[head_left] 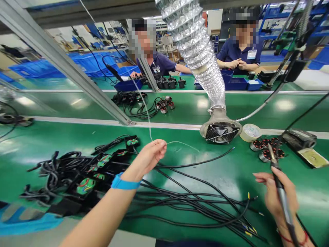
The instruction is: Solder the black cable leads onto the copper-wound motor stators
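Observation:
My left hand (149, 157) is raised over the green bench (38, 140), fingers pinched on a thin solder wire (144, 103) that runs up and away from it. A blue band sits on that wrist. At the lower right my right hand (277, 193) is wrapped round a soldering iron (279, 185), held like a pen with its tip pointing up toward several small round motors (266, 149). Between my hands a bundle of black cables (195, 202) with bared yellow ends lies on the bench. Black circuit modules (100, 164) with wires lie to the left.
A silver fume hose ending in a fan intake (221, 132) stands at the bench's far edge, beside a tape roll (250, 132) and an iron stand (300, 140). A slanted aluminium bar (77, 75) crosses left. Two people in dark blue shirts work at the far bench.

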### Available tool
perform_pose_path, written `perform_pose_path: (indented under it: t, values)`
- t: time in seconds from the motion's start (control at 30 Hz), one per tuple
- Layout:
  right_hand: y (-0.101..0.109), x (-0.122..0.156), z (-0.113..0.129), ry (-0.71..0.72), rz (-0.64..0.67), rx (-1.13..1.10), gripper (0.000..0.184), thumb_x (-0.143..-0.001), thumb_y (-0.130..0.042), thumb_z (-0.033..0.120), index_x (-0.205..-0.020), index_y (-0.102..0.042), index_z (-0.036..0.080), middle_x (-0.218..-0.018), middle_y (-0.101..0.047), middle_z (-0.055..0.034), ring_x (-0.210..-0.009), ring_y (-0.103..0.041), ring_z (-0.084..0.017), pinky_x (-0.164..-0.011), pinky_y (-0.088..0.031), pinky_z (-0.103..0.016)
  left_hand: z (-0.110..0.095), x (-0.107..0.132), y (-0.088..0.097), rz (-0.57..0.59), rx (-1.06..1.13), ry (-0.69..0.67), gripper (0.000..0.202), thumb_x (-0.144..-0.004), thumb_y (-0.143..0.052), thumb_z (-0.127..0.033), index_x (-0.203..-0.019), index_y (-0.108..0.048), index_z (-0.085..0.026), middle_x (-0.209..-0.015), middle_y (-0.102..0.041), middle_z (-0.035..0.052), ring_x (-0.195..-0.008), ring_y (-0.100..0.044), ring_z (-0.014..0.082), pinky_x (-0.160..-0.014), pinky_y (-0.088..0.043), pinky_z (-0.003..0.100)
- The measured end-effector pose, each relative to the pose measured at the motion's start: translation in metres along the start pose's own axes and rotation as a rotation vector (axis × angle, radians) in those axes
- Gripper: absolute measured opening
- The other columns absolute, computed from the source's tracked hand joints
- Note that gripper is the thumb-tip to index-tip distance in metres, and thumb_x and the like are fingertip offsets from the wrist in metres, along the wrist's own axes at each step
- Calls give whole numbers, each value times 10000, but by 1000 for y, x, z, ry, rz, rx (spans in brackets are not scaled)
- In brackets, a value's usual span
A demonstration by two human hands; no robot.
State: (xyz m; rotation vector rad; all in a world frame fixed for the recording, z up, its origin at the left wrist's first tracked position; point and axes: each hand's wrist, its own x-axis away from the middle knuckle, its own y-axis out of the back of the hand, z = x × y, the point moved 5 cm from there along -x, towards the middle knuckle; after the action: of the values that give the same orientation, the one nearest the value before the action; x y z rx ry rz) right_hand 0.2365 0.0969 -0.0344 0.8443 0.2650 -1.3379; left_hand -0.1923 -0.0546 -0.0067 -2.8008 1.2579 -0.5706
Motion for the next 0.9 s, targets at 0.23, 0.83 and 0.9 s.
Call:
perform_pose_path:
  t: [0.23,0.83,0.9]
  values:
    - [-45,4,62,231,218,-39,279,-1002,-617,259,-1281,-612,265,-1071,-801,-87,-807,-794,-211,-692,-670,-352,67,85,-106,187,82,-36,430,-677,-875,-538,-816,-698,-171,-642,-592,-23,-495,-507,79,-461,-403,214]
    - [-49,6,48,255,230,-258,224,-997,-663,258,-1195,-560,249,-903,-791,-21,-682,-756,-159,-619,-622,-281,56,103,-132,126,174,-271,341,-762,-757,-472,-835,-701,-144,-742,-697,37,-554,-482,75,-540,-371,227]
    - [-50,7,46,323,266,-157,201,-1002,-660,286,-1184,-589,242,-904,-801,-35,-745,-795,-189,-634,-642,-289,51,96,-123,78,165,-301,329,-774,-737,-475,-815,-683,-153,-750,-694,34,-550,-466,73,-552,-375,233]
